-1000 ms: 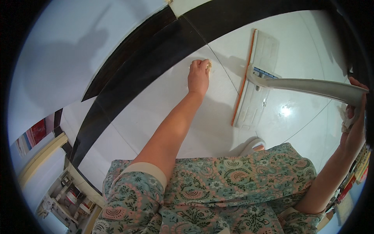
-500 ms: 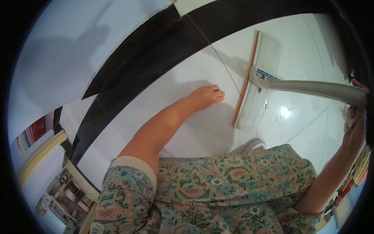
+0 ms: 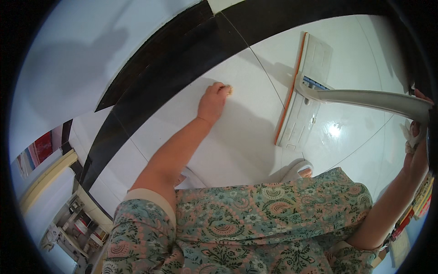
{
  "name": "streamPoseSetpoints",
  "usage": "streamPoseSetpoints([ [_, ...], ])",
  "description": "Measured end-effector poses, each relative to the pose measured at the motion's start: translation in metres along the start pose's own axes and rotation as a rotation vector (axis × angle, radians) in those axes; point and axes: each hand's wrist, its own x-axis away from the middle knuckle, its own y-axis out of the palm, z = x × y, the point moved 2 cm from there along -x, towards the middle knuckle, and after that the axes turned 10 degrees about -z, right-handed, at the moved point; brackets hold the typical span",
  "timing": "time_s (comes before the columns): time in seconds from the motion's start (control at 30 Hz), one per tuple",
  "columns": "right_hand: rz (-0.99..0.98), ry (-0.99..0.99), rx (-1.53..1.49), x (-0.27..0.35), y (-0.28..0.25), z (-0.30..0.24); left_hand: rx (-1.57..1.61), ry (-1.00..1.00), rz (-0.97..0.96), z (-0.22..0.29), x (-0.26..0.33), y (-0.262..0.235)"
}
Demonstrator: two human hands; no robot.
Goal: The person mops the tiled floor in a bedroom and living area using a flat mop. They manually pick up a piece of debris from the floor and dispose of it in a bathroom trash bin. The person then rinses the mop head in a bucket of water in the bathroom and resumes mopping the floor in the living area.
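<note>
My left hand [image 3: 212, 104] is closed in a pinch over the white floor, its fingertips on a small pale brown clump [image 3: 229, 90] whose kind I cannot make out. To its right, a flat mop [image 3: 305, 102] with a long white head and an orange edge stretches across the tiles. The mop's grey-white shaft runs to the far right edge. There my right hand [image 3: 414, 141] wraps around it, partly cut off by the dark rim. A crumpled white tissue [image 3: 409, 135] is tucked against that hand's fingers.
Along the wall [image 3: 77, 68] runs a black tile border [image 3: 173, 68] with a dark skirting. My feet in white slippers [image 3: 296, 170] stand just beyond the hem of my patterned dress [image 3: 273, 205]. Cluttered shelves [image 3: 75, 228] show at the lower left.
My left hand has moved left and away from me, and the pale brown clump now shows at its fingertips. My right hand and the mop stay almost where they were.
</note>
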Motion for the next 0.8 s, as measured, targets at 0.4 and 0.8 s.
streamPoseSetpoints([
  [0.4, -0.046, 0.055, 0.009, 0.004, -0.003, -0.003, -0.052, 0.689, -0.583, 0.052, 0.042, 0.044],
  [0.8, -0.061, -0.013, 0.249, 0.004, -0.026, 0.021, -0.139, 0.563, -0.934, 0.061, 0.059, 0.046],
])
